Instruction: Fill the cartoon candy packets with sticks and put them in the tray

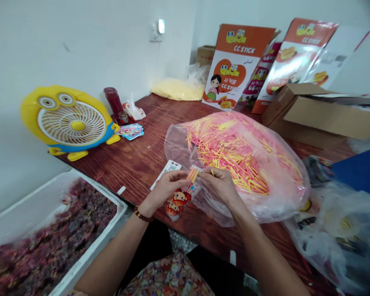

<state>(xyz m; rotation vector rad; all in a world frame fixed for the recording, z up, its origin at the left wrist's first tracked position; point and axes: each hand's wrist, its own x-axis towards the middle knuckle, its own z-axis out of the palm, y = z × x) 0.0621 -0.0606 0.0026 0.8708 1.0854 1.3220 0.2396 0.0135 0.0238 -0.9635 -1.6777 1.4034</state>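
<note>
My left hand (pixel 169 188) pinches a small clear packet (pixel 178 199) printed with red-haired cartoon figures. Yellow and pink sticks (pixel 192 175) show at its upper end. Close by on the right, my right hand (pixel 219 184) is closed, with a short yellow stick (pixel 212 172) showing between its fingers; its fingertips are at the packet's upper end. Just beyond both hands, a large clear plastic bag (pixel 283 187) lies open, heaped with loose pink and yellow sticks (pixel 231 158). A white printed card (pixel 168 172) lies behind my left hand, partly hidden by it.
On the wooden table (pixel 154 135) stand a yellow cartoon fan (pixel 77 117), a dark red bottle (pixel 112 100) and upright printed boxes (pixel 234 61). An open carton (pixel 323 117) is at right, above crumpled plastic bags (pixel 336 234). Lower left is a white bin (pixel 119 201) of dark red pieces.
</note>
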